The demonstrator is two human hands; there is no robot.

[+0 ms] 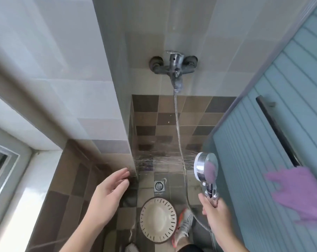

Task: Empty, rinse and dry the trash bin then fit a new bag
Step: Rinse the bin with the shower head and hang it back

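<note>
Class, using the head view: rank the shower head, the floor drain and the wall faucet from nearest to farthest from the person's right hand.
From the right hand:
1. Shower head, its handle gripped in that hand, just above it.
2. Floor drain, on the tiled floor to the hand's left.
3. Wall faucet, high on the far wall.

**Soft daylight, wide-angle bend, blur at the right edge**

Even, fairly bright daylight fills the frame, strongest at the window sill (43, 180) on the lower left, which is nearly washed out. Shadows are faint and soft; the floor tiles (172, 113) by the back wall sit dimmer. The chrome shower head (206, 167) carries small highlights. Straight wall edges bow outward toward the frame borders. The purple cloth (297, 193) at right is smeared and soft, and the whole picture looks slightly compressed, with fine detail lost.
</note>
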